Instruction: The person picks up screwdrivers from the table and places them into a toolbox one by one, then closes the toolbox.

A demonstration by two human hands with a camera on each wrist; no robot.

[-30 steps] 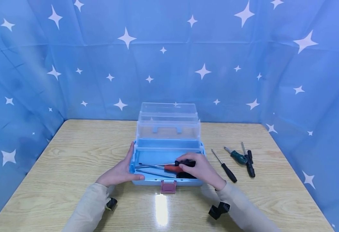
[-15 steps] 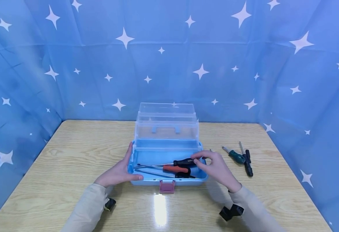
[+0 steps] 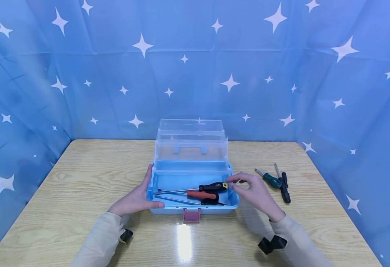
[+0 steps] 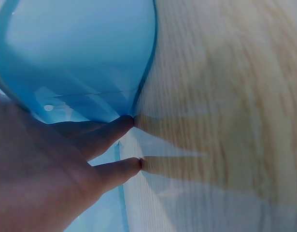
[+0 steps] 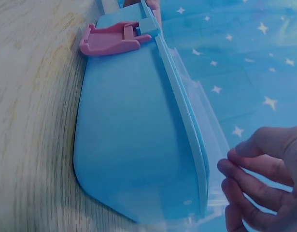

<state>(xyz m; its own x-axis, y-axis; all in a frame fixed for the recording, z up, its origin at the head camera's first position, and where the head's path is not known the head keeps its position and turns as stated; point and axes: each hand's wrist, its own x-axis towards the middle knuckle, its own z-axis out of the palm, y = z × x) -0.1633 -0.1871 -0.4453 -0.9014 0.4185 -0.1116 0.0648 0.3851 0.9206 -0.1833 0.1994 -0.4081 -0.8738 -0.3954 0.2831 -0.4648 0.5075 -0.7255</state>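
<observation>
Left hand: rests against left end of blue toolbox, fingers straight, spread wide; right hand: hovers near right rim, fingers loosely curled, tips close together; yellow-ended screwdriver: lies inside toolbox, just behind orange-handled screwdriver.

The left forearm and right forearm slant inward — the left hand holds its thumb wide of its fingers; the right hand is loosely bent, fingertips near the thumb.
</observation>
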